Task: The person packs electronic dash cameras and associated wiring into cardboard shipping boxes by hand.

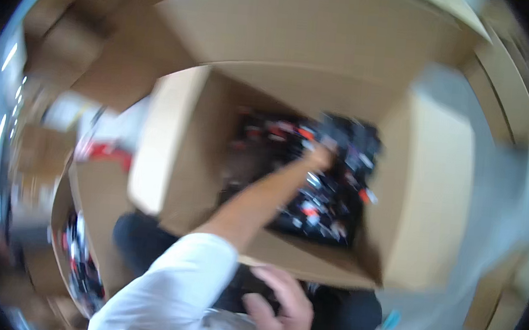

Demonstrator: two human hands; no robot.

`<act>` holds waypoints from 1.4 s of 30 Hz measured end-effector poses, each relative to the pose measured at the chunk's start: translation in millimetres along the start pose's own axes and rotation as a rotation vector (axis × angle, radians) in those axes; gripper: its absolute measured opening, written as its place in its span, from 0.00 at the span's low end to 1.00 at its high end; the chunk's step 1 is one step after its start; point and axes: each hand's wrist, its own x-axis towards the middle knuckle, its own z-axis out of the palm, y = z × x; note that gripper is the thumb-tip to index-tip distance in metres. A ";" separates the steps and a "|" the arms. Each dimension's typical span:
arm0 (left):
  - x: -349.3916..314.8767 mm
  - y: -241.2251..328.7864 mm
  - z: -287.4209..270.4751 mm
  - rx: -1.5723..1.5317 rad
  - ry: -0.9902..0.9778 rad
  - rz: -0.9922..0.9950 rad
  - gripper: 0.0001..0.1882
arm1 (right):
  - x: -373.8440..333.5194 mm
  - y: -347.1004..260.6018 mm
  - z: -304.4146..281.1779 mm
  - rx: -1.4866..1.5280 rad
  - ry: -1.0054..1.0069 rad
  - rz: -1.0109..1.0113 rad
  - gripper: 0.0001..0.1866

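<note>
Left hand (323, 155), grip unclear, is amid dark items (328, 192) toward the carton's (322, 85) far edge; right hand (286, 311), fingers parted, outside its near edge.

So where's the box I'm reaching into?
In the head view, the large cardboard box is at the centre, just beyond your knees, with your left hand inside.

The left hand (323, 155) is stretched forward, blurred; the right hand (286, 310) is low, loosely spread.

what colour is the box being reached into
The box is tan brown, best seen in the head view.
</note>
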 end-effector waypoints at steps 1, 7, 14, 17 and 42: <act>7.7 122.6 -18.5 -0.286 -0.291 0.066 0.20 | 0.3 30.5 -9.4 -0.198 0.109 0.134 0.25; -175.0 39.0 -261.7 -0.653 0.052 -0.039 0.25 | -5.3 18.2 83.4 -0.350 0.081 0.361 0.19; -668.8 -188.1 -427.3 -0.422 0.882 -0.458 0.24 | -23.8 1.0 145.7 -0.350 0.008 0.240 0.15; -930.1 -253.0 -386.2 -0.182 0.765 -1.079 0.21 | -45.6 4.8 168.4 -0.402 0.052 0.245 0.19; -1214.4 -377.4 -212.3 -0.464 0.735 -1.407 0.19 | -110.4 10.9 295.0 -0.706 -0.597 0.108 0.23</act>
